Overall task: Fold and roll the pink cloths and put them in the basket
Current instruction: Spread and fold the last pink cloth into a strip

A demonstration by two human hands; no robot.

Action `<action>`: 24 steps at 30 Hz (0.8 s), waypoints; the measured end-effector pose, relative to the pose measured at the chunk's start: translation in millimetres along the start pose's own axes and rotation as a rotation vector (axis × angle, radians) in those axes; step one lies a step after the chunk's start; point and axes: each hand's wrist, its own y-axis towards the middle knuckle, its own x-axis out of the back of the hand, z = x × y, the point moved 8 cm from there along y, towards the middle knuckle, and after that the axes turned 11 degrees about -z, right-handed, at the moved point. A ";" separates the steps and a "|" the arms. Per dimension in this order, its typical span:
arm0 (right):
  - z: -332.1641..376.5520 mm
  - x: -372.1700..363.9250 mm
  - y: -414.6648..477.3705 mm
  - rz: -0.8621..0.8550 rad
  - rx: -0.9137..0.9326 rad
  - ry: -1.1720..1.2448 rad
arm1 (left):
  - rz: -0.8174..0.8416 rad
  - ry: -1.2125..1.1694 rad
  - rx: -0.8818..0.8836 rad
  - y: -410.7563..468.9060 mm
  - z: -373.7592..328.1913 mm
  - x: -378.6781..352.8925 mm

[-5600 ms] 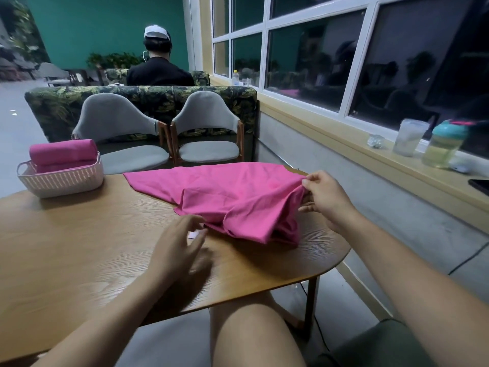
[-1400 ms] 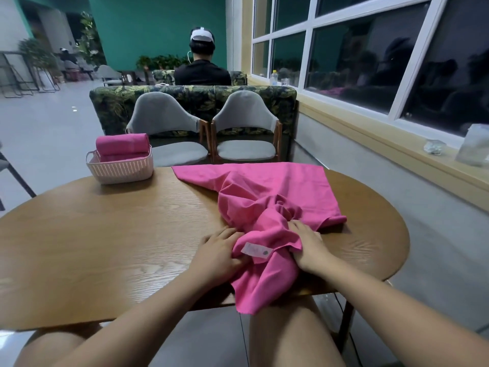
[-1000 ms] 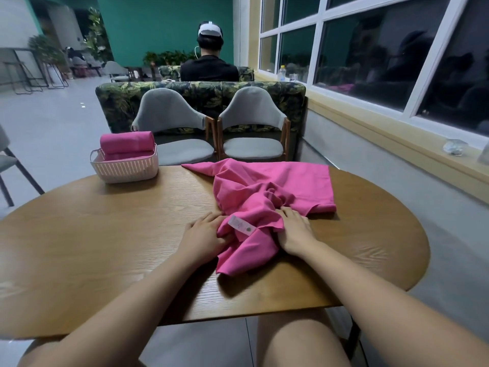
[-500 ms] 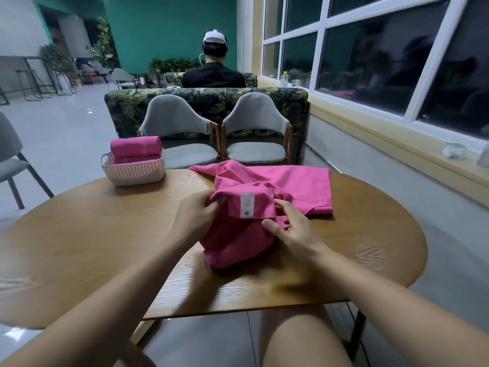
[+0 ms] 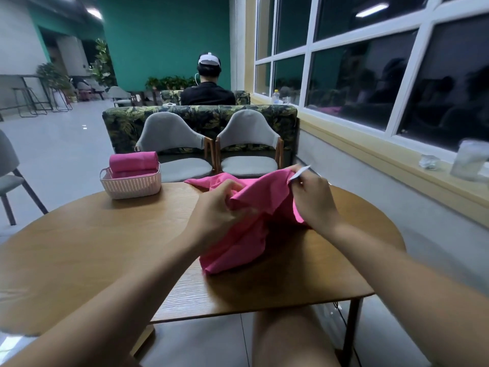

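A crumpled pink cloth [image 5: 238, 242] is lifted off the round wooden table [image 5: 105, 247], its lower part still draped on the wood. My left hand [image 5: 217, 207] grips a bunch of the cloth near its middle. My right hand [image 5: 312, 200] pinches the cloth's upper edge by the white label, raised above the table. At the table's far left stands a white perforated basket [image 5: 131, 182] with rolled pink cloths [image 5: 133, 161] inside.
Two grey chairs [image 5: 248, 152] stand beyond the table, backed by a leaf-patterned sofa where a person sits facing away. The window ledge on the right carries a plastic cup [image 5: 468, 160]. My bare knees show under the table's near edge.
Both hands have lifted the cloth off the table. My right hand moved up and to the right with the labelled edge; the left stays gripping the middle.
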 end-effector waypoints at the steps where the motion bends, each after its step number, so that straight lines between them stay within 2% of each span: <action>1: -2.1 9.2 6.6 0.001 -0.024 -0.006 | 0.026 0.057 -0.032 -4.8 1.4 -6.2; 6: -7.9 54.0 32.3 0.016 -0.052 -0.039 | 0.096 0.215 -0.140 -19.7 28.4 -33.0; 10: -17.8 87.5 43.3 0.063 -0.039 -0.056 | 0.026 0.171 -0.028 -20.2 47.3 -25.6; 14: -31.1 107.6 42.3 0.207 -0.034 -0.113 | -0.100 0.103 0.094 -5.7 49.1 -3.1; 16: -42.5 109.6 40.1 0.335 -0.043 -0.176 | -0.155 0.019 0.133 3.5 41.9 7.9; 20: -72.1 106.3 20.8 0.743 -0.091 -0.450 | -0.185 -0.103 0.093 13.7 5.3 16.0; 22: -71.1 106.6 13.6 0.749 -0.100 -0.586 | -0.184 -0.111 0.051 14.4 -15.5 11.8; 24: -45.9 97.7 10.1 0.647 -0.038 -0.548 | -0.159 -0.087 0.009 13.3 -31.6 1.1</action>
